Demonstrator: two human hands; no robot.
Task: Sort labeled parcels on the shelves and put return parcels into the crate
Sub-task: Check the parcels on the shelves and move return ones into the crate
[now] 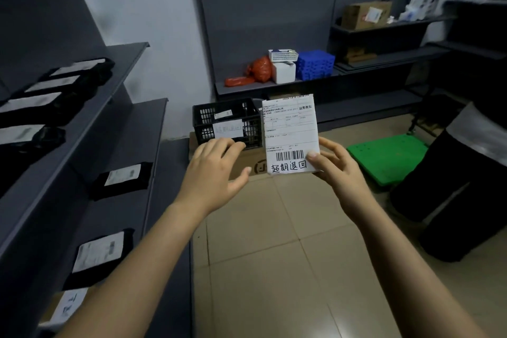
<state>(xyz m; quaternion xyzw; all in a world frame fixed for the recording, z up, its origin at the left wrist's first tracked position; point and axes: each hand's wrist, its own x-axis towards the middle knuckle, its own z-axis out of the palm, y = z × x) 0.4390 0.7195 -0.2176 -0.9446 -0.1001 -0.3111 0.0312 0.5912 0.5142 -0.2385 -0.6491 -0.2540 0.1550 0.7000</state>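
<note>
**Item:** parcel (290, 132), white label facing the camera, "超期退回" handwritten under the barcode. It is held upright in the air, just right of the crate (201, 129).

**Right hand** (333, 164): thumb pinches the lower right corner, fingers curled behind.

**Left hand** (216, 164): fingers loosely spread, holding nothing, in front of the crate.

**Step, as judged:** this is a return item and goes in the crate. Carry it left over the near rim and release it low, label up.

**Around:**
- box (247, 166) under the crate
- shelves (131, 129) at left with black parcels
- green cart (389, 156) at right, well apart

**In the way:** the left hand, which lies across the path.
</note>
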